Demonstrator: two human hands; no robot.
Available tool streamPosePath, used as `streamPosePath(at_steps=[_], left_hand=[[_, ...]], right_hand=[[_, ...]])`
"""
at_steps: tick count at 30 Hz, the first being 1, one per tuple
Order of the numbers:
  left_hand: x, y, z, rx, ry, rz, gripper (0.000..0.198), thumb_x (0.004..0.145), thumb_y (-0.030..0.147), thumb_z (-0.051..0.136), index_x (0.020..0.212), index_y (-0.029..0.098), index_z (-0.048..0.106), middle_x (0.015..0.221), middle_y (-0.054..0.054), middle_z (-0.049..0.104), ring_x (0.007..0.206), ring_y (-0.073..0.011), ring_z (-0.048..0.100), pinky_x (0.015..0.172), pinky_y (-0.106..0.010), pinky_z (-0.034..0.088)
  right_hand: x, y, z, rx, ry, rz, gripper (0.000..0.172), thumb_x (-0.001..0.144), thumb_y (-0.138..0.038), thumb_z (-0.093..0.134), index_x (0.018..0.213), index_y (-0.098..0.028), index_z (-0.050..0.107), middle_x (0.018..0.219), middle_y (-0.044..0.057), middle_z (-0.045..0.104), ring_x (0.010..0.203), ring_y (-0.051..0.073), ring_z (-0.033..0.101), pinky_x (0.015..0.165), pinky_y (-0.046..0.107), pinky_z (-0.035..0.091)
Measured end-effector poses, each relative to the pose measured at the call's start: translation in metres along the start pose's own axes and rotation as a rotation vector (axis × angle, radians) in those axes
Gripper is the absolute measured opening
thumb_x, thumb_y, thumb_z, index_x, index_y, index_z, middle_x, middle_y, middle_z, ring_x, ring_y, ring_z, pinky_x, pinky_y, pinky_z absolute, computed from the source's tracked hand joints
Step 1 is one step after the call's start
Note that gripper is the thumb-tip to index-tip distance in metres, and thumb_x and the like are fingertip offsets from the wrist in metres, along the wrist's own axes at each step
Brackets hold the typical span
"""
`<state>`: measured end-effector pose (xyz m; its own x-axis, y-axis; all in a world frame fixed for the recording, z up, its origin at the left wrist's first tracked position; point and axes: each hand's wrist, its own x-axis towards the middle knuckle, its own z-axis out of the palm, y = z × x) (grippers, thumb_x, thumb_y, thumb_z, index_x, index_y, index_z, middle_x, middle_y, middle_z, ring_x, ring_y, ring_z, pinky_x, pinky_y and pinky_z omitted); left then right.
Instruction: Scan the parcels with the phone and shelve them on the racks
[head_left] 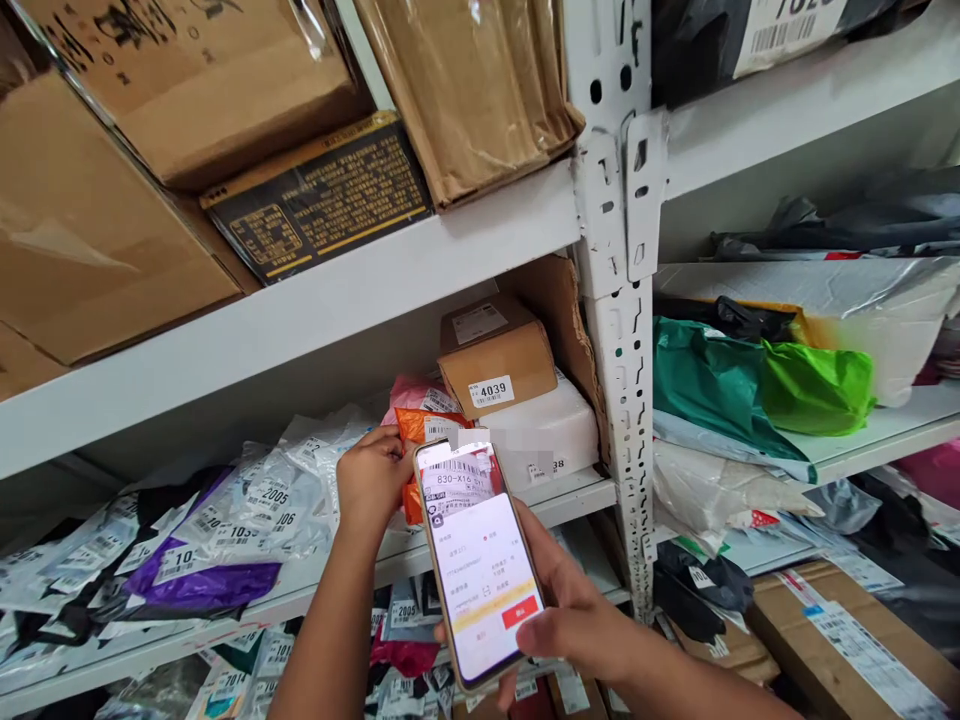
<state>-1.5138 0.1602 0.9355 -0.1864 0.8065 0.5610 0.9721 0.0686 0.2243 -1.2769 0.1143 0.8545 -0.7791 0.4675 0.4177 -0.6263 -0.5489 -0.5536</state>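
My right hand (562, 600) is wrapped round a smartphone (480, 570), the thumb near a red button on the lit screen. That screen shows a parcel label at the top and a white form below. Just behind the phone, my left hand (369, 478) has its fingers closed on the edge of an orange plastic parcel (420, 424) with a barcode label. The phone hides much of this parcel. A pink parcel (421, 394) lies behind it. To its right, a brown box (499, 370) labelled 4039 rests on a white package (559, 425).
Clear bagged parcels (277, 500) and a purple parcel (202, 580) crowd the shelf at left. Cardboard boxes (187, 90) fill the shelf above. A white perforated post (619, 400) divides off the right shelves, where green parcels (750, 385) and a long carton (862, 630) lie.
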Motion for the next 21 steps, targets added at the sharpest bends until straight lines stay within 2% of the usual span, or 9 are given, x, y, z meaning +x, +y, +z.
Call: streamPosePath(at_steps=[8,11,15,19,21], left_hand=[[-0.001,0.006,-0.001,0.026,0.032,-0.022,0.029,0.075,0.036,0.049,0.052,0.021,0.058,0.087,-0.003,0.072,0.082,-0.0195,0.068,0.070,-0.031,0.046],[0.000,0.006,0.000,0.044,0.010,-0.010,0.029,0.077,0.036,0.050,0.055,0.021,0.059,0.088,-0.003,0.072,0.082,-0.0188,0.067,0.071,-0.030,0.046],[0.001,0.005,0.003,0.058,0.006,-0.007,0.027,0.077,0.035,0.051,0.057,0.021,0.062,0.089,-0.002,0.072,0.082,-0.0177,0.067,0.072,-0.028,0.046],[0.000,0.000,0.007,0.068,0.036,0.005,0.025,0.077,0.033,0.055,0.056,0.021,0.063,0.089,-0.001,0.072,0.080,-0.0164,0.066,0.071,-0.027,0.046],[0.000,-0.003,0.009,0.088,0.053,0.005,0.024,0.076,0.032,0.057,0.056,0.022,0.064,0.089,0.001,0.073,0.080,-0.0155,0.067,0.069,-0.027,0.045]], right_hand=[[-0.010,0.003,-0.011,-0.084,-0.007,-0.023,0.085,0.087,-0.015,0.064,0.147,-0.033,0.007,0.134,0.014,0.054,0.113,0.034,0.061,0.067,0.035,0.058],[-0.009,0.007,-0.014,-0.072,0.000,-0.023,0.090,0.086,-0.014,0.065,0.148,-0.035,0.004,0.138,0.014,0.051,0.113,0.033,0.062,0.060,0.028,0.055],[-0.007,0.013,-0.018,-0.060,-0.004,-0.004,0.094,0.084,-0.016,0.067,0.149,-0.034,0.002,0.132,0.014,0.055,0.110,0.032,0.063,0.056,0.022,0.051],[-0.007,0.017,-0.014,-0.035,0.011,0.013,0.095,0.082,-0.017,0.070,0.149,-0.033,0.004,0.126,0.013,0.059,0.102,0.031,0.067,0.059,0.028,0.054],[-0.009,0.019,-0.009,-0.015,0.001,0.015,0.093,0.081,-0.018,0.072,0.150,-0.031,0.010,0.122,0.012,0.062,0.098,0.030,0.068,0.071,0.036,0.055]])
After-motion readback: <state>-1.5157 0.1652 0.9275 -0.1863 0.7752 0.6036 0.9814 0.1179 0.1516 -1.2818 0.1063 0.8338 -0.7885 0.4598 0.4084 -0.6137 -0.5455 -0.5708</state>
